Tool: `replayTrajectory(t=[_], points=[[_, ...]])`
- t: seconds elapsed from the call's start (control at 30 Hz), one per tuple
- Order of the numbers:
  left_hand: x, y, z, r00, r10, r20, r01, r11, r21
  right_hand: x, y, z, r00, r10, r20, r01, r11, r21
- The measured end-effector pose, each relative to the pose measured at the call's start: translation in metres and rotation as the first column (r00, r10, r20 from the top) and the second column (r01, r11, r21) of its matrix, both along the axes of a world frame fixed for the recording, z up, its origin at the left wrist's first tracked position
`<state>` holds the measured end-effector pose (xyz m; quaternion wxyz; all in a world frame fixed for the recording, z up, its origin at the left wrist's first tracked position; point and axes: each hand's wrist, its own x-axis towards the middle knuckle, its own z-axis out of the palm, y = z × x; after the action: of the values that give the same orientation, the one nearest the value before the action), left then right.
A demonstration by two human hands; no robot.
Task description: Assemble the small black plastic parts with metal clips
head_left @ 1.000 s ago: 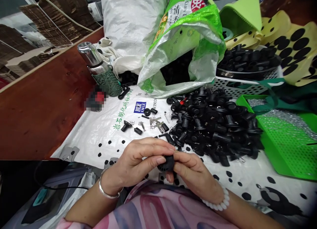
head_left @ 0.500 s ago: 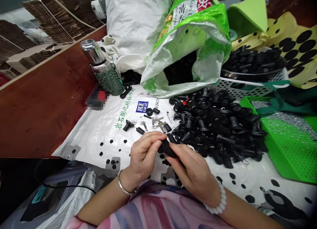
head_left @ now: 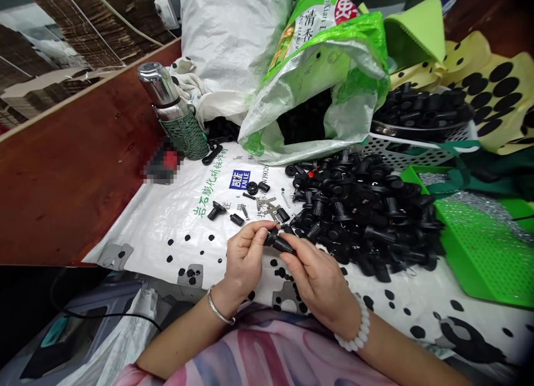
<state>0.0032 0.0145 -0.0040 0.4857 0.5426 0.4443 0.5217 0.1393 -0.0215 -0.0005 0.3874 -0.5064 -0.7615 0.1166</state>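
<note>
Between my fingertips is a small black plastic part (head_left: pixel 280 243) with a ribbed cylindrical body and a wider end. My left hand (head_left: pixel 244 261) pinches its wider end, with thumb and forefinger pressed together. My right hand (head_left: pixel 323 280) grips the cylindrical end; my fingers hide some of the part. Just beyond my hands lie flat metal strips (head_left: pixel 272 208), a black spring-like piece (head_left: pixel 249 196) and a flanged black part (head_left: pixel 216 210). Close to my right hand, a large pile of similar black parts (head_left: pixel 367 208) spreads over the white sheet (head_left: pixel 146 224).
A green perforated tray (head_left: pixel 479 263) with thin silvery pieces stands at the right. Behind the pile are an open green-and-white bag (head_left: pixel 258 130) and a round pan (head_left: pixel 413 131) of black pieces. A metal flask (head_left: pixel 158 85) stands by the red-brown board (head_left: pixel 75 174) at left.
The black part has turned between my hands, so its cylindrical side now shows. My right hand has shifted slightly left; both hands still hold the part.
</note>
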Motion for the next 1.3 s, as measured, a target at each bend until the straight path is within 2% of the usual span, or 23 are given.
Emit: replayTrajectory(t=[0.13, 0.2, 0.27, 0.4, 0.47, 0.53, 0.73, 0.8, 0.9, 0.97, 1.13, 1.23, 1.3], points=[[0.003, 0.0, -0.001, 1.0, 0.016, 0.021, -0.016, 1.0, 0.013, -0.002, 0.001, 0.004, 0.967, -0.1, 0.232, 0.074, 0.99, 0.119], [0.004, -0.001, -0.001, 0.999, 0.02, 0.027, -0.02, 1.0, 0.021, -0.003, 0.002, 0.006, 0.951, -0.129, 0.282, 0.088, 0.984, 0.154], [0.004, -0.001, -0.001, 0.999, 0.028, 0.033, -0.028, 0.999, 0.016, -0.004, 0.005, 0.006, 0.964, -0.111, 0.242, 0.085, 0.99, 0.116], [0.002, 0.0, -0.002, 0.999, 0.03, 0.041, -0.03, 1.0, 0.001, -0.004, 0.011, 0.006, 0.997, -0.044, 0.063, 0.05, 0.995, -0.087], [0.0, 0.0, -0.002, 0.998, 0.034, 0.054, -0.034, 0.999, -0.001, -0.003, 0.011, 0.007, 0.999, -0.028, 0.03, 0.031, 0.991, -0.129], [-0.002, 0.001, -0.002, 0.997, 0.041, 0.071, -0.041, 0.999, 0.004, -0.003, 0.01, 0.01, 0.999, -0.013, 0.042, 0.018, 0.993, -0.116], [-0.002, 0.002, -0.003, 0.996, 0.054, 0.069, -0.056, 0.998, 0.041, -0.003, 0.007, 0.013, 0.975, -0.062, 0.215, 0.055, 0.998, 0.039], [-0.002, 0.003, -0.003, 0.997, 0.055, 0.054, -0.058, 0.997, 0.046, -0.002, 0.009, 0.012, 0.984, -0.028, 0.174, 0.036, 0.999, -0.041], [-0.003, 0.002, -0.003, 0.998, 0.04, 0.041, -0.041, 0.999, 0.03, -0.001, 0.011, 0.012, 1.0, 0.018, 0.014, -0.014, 0.968, -0.25], [-0.005, 0.002, -0.003, 0.999, 0.026, 0.034, -0.026, 0.999, 0.025, 0.0, 0.012, 0.013, 0.998, 0.027, -0.062, -0.044, 0.955, -0.292], [-0.014, -0.002, 0.001, 0.998, -0.065, -0.007, 0.065, 0.993, 0.101, 0.0, 0.01, 0.014, 0.996, 0.022, -0.088, -0.032, 0.993, -0.116], [-0.019, -0.002, 0.002, 0.984, -0.133, -0.122, 0.156, 0.966, 0.208, 0.0, 0.011, 0.013, 0.999, 0.026, -0.028, -0.026, 1.0, 0.013], [-0.021, -0.001, 0.001, 0.971, -0.132, -0.201, 0.185, 0.943, 0.276, 0.0, 0.011, 0.011, 0.999, 0.022, 0.043, -0.025, 0.996, 0.089]])
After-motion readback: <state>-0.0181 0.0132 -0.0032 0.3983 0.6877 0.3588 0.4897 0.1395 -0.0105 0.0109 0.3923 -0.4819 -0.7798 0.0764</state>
